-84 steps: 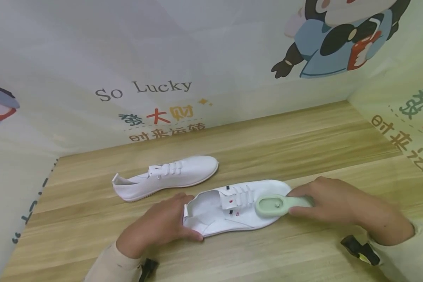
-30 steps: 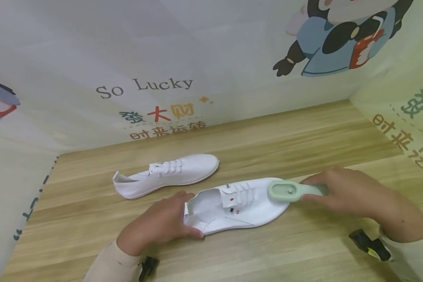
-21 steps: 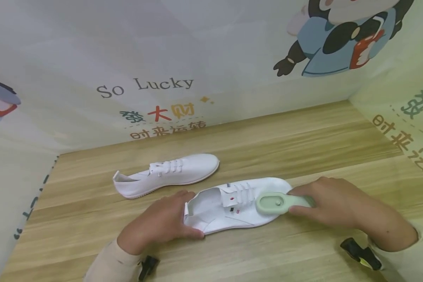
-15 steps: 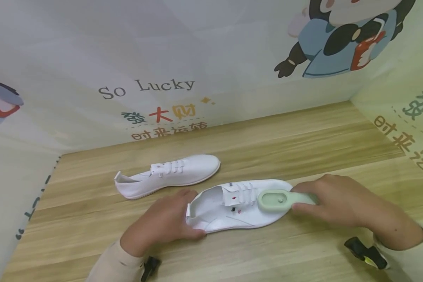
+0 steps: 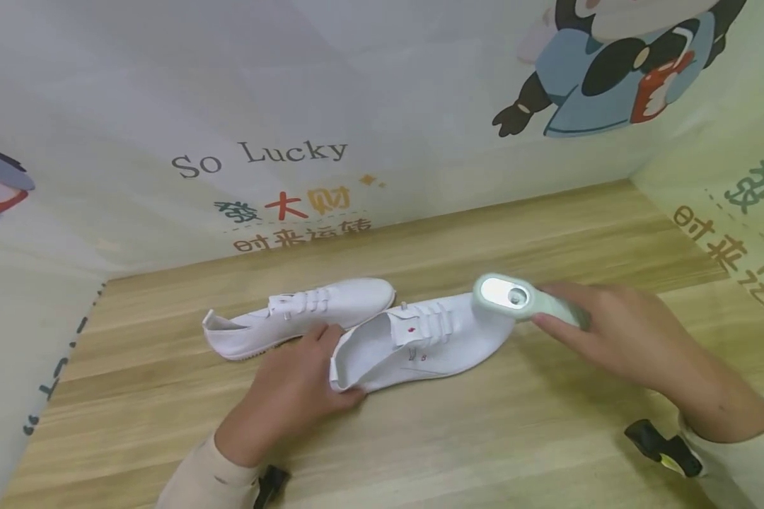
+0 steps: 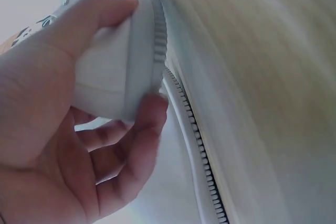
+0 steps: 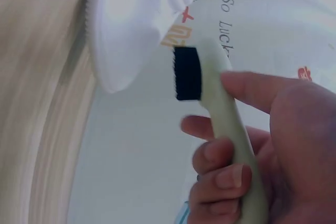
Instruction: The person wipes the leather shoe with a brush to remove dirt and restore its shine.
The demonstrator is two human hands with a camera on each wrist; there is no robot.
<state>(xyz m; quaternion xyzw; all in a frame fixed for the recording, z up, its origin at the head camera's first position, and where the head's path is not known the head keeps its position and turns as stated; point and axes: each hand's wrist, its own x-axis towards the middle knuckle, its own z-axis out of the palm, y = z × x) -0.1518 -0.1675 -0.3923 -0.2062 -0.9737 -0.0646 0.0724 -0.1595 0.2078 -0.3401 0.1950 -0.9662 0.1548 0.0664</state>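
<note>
My left hand (image 5: 293, 382) grips a white lace-up shoe (image 5: 465, 346) by its heel, thumb on one side and fingers on the other. The left wrist view shows the heel (image 6: 105, 66) tilted, with its ridged sole edge exposed. My right hand (image 5: 637, 339) is wrapped round the handle of a pale green shoe brush (image 5: 550, 307), its head above the shoe's toe. Dark bristles (image 7: 188, 74) show in the right wrist view, with a gap between them and the toe (image 7: 118, 51). The shoe's underside is mostly hidden.
A second white shoe (image 5: 356, 300) lies just behind the held one, close to my left fingers. The wooden tabletop (image 5: 458, 438) runs back to a printed cloth wall (image 5: 420, 141), with another cloth side (image 5: 726, 191) on the right.
The held shoe has shifted up and back, tilting nearer the second shoe. The brush has risen from the toe area and tipped, its top now catching bright light.
</note>
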